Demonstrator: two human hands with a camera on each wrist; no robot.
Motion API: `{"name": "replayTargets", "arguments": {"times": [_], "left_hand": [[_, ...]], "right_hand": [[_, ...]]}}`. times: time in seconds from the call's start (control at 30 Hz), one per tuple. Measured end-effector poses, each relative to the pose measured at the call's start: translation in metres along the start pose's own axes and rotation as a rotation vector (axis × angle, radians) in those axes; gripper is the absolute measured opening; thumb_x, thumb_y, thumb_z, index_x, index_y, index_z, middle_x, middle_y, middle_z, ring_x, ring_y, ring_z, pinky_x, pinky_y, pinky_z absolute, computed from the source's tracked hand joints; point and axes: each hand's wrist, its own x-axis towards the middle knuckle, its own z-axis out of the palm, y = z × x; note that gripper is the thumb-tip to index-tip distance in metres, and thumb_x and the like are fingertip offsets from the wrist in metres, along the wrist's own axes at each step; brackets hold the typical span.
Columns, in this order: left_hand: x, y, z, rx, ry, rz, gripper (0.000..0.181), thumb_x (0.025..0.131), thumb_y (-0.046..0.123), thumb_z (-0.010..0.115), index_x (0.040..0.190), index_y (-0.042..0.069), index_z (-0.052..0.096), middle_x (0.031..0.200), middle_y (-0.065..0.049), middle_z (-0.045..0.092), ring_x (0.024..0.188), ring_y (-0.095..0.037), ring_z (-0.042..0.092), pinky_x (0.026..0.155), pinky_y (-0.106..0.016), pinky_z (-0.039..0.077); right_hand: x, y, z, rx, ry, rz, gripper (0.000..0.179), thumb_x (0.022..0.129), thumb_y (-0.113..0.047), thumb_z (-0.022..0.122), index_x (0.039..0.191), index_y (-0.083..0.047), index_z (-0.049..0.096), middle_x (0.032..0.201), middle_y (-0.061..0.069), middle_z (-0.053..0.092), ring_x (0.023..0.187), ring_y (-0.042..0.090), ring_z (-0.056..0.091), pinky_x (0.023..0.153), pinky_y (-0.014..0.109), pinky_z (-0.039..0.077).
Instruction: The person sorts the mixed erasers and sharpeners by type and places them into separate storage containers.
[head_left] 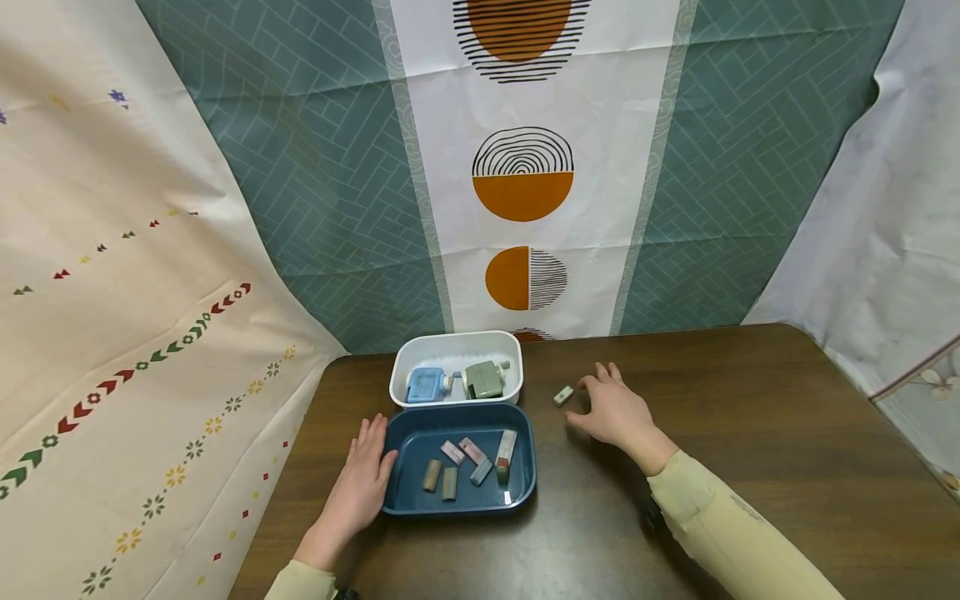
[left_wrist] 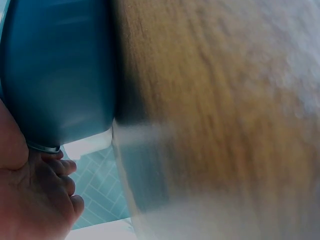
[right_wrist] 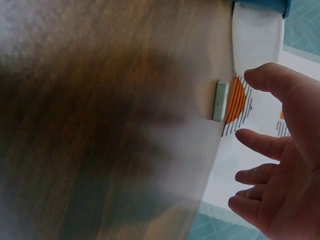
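My left hand (head_left: 363, 477) lies along the left side of a dark blue tray (head_left: 459, 510), its fingers nearly straight and the thumb at the rim; the left wrist view shows that hand (left_wrist: 37, 200) against the tray's wall (left_wrist: 60, 75). On the table to the right sits a small pale green block (head_left: 563, 396), like an eraser. Just right of it hovers my right hand (head_left: 617, 412), fingers and thumb spread, holding nothing. In the right wrist view a gap separates the hand (right_wrist: 285, 150) from the block (right_wrist: 220, 101).
Inside the blue tray lie several small blocks: pink ones (head_left: 452, 452), tan ones (head_left: 432, 475), a blue-grey one (head_left: 482, 472) and a longer white one (head_left: 506, 450). Behind it, a white tray (head_left: 457, 341) holds a blue gadget (head_left: 426, 385) and a green gadget (head_left: 483, 380). Patterned cloth (head_left: 345, 208) hangs behind the table.
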Motion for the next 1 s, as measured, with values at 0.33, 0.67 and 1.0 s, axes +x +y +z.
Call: {"name": "replayTargets", "arguments": {"times": [0.33, 0.67, 1.0], "left_hand": [[0.001, -0.001, 0.002, -0.004, 0.003, 0.001, 0.064, 0.113, 0.018, 0.054, 0.165, -0.008, 0.027, 0.173, -0.027, 0.023, 0.161, -0.047, 0.013, 0.126, -0.066, 0.014], [0.001, -0.002, 0.002, -0.007, 0.007, 0.000, 0.063, 0.113, 0.018, 0.054, 0.165, -0.008, 0.028, 0.172, -0.028, 0.024, 0.161, -0.048, 0.013, 0.126, -0.067, 0.014], [0.002, -0.001, 0.001, -0.008, -0.018, -0.023, 0.065, 0.114, 0.020, 0.051, 0.166, -0.007, 0.024, 0.174, -0.025, 0.020, 0.162, -0.045, 0.010, 0.127, -0.065, 0.012]], "right_hand": [[0.015, 0.002, 0.003, -0.024, -0.014, 0.037, 0.075, 0.086, -0.051, 0.080, 0.137, 0.002, 0.064, 0.165, 0.037, 0.032, 0.158, 0.053, 0.021, 0.103, 0.069, 0.051], [0.024, -0.004, 0.012, -0.062, -0.014, 0.056, 0.079, 0.087, -0.053, 0.079, 0.132, 0.010, 0.064, 0.165, 0.039, 0.030, 0.158, 0.053, 0.019, 0.111, 0.067, 0.046], [0.029, -0.006, 0.021, -0.079, 0.018, 0.072, 0.069, 0.087, -0.050, 0.080, 0.124, 0.008, 0.068, 0.161, 0.040, 0.035, 0.157, 0.054, 0.021, 0.118, 0.063, 0.040]]}}
